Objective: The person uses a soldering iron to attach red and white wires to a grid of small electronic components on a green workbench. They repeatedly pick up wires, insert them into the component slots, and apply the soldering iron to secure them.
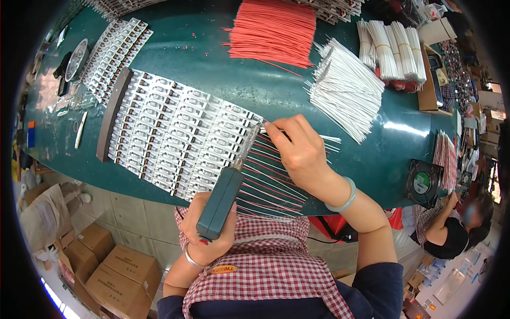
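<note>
My left hand (208, 223) is wrapped round a dark green glue gun (222, 199). Its foil-covered nozzle (248, 146) points up and right to the edge of a panel of white circuit boards (175, 133). By the nozzle's tip, my right hand (300, 149) is closed, thumb and forefinger pinched at the panel's upper right corner. A thin wire seems to be between those fingers, mostly hidden by them. Below the right hand, several red and white wires (273, 183) stretch rightward from the panel's right edge in a row. The panel's left edge lies under a brown bar (114, 114).
Piles of red wires (273, 32) and white wires (345, 87) lie farther back. Banded white bundles (393, 50) stand right of them. A black fan (423, 181) sits at the right edge. More boards (119, 56) lie far left, beside a round metal dish (77, 59). A co-worker (449, 226) sits at right.
</note>
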The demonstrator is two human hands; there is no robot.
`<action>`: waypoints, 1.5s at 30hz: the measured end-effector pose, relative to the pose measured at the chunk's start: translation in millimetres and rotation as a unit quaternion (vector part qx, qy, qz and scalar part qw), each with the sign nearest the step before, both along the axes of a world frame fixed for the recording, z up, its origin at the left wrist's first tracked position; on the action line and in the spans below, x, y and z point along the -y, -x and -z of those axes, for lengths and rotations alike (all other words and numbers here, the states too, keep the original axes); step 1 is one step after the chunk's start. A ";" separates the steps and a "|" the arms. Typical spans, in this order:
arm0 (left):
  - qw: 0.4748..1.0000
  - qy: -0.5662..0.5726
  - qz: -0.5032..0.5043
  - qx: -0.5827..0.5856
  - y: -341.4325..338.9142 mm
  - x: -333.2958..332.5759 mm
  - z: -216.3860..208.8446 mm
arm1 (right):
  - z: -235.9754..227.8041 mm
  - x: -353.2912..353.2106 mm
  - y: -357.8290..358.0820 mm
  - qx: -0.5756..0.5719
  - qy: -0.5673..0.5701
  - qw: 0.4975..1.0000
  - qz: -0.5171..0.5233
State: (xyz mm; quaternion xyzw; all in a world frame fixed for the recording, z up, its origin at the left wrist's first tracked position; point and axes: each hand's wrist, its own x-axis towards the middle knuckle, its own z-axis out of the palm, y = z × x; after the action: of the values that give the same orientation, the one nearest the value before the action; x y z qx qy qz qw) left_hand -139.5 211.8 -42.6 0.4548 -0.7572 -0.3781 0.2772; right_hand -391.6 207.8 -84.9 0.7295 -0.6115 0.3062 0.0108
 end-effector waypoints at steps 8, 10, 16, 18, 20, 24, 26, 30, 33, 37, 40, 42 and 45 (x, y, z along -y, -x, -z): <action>1.000 -0.026 -0.006 -0.002 -14.5 -6.8 6.7 | 1.3 -0.6 1.7 -0.023 0.008 1.000 -0.008; 0.999 -0.040 -0.020 -0.008 -24.0 -9.1 5.0 | 1.0 -0.3 0.9 -0.025 0.009 1.000 -0.007; 0.956 -0.166 -0.131 -0.204 -43.4 -19.3 5.9 | 3.0 -0.6 -1.8 -0.034 0.009 0.999 -0.004; 0.893 -0.266 -0.196 -0.304 -41.0 -18.0 -12.9 | 4.8 -1.8 -1.8 -0.033 0.009 0.999 -0.001; 0.871 -0.295 -0.189 -0.346 -49.0 -15.9 -15.4 | 5.8 -3.8 -1.0 -0.030 0.011 0.999 0.003; 0.811 -0.358 -0.196 -0.420 -83.8 -15.2 -12.0 | 10.7 -5.1 -4.5 -0.012 0.032 0.999 0.022; 0.777 -0.376 -0.218 -0.455 -97.1 -20.2 -9.3 | 8.5 -7.0 -6.6 -0.020 0.045 0.998 0.027; 0.792 -0.346 -0.222 -0.452 -112.1 -26.6 -1.0 | 3.5 -7.5 -16.2 -0.018 0.068 0.997 0.022; 0.823 -0.281 -0.223 -0.440 -110.2 -27.0 2.4 | -0.7 2.0 -29.8 -0.003 0.076 0.997 0.003; 0.869 -0.205 -0.194 -0.405 -95.5 -14.1 2.3 | -3.4 19.3 -46.8 0.017 0.065 0.998 -0.009; 0.923 -0.161 -0.158 -0.313 -99.0 -12.7 3.3 | -8.0 23.3 -60.4 0.023 0.064 0.997 -0.040; 0.963 -0.070 -0.131 -0.224 -122.3 -23.1 27.6 | -11.4 19.9 -74.2 0.037 0.056 0.995 -0.074; 0.972 -0.067 -0.138 -0.178 -138.0 -38.2 31.8 | -16.0 2.4 -101.8 0.062 0.016 0.992 -0.111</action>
State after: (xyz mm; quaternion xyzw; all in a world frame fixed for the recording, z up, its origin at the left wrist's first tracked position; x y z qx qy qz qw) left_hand -1.5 250.1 -74.4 0.4978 -0.5984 -0.4610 0.4261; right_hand -289.9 205.4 -68.9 0.7719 -0.5215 0.3602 -0.0493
